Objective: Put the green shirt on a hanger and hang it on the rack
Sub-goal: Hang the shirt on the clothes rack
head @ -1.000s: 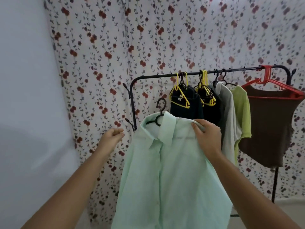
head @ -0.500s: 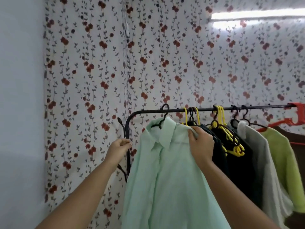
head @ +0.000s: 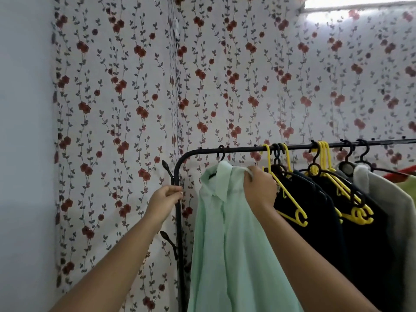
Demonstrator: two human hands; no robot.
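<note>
— Head view: where's the green shirt?
— On a black hanger, its hook over the left end of the rack rail, beside the dark clothes. The right hand has its grip pinching the shirt's shoulder.
— And the left hand?
— Curled right at the rack's post. Can't tell if that grip holds it.

**Both bare arms reach forward and up**

The left hand has loosely curled fingers, their tips at the black metal rack post; grip indeterminate. The right hand, back towards the camera, clutches the shoulder of the pale green collared shirt.
</note>
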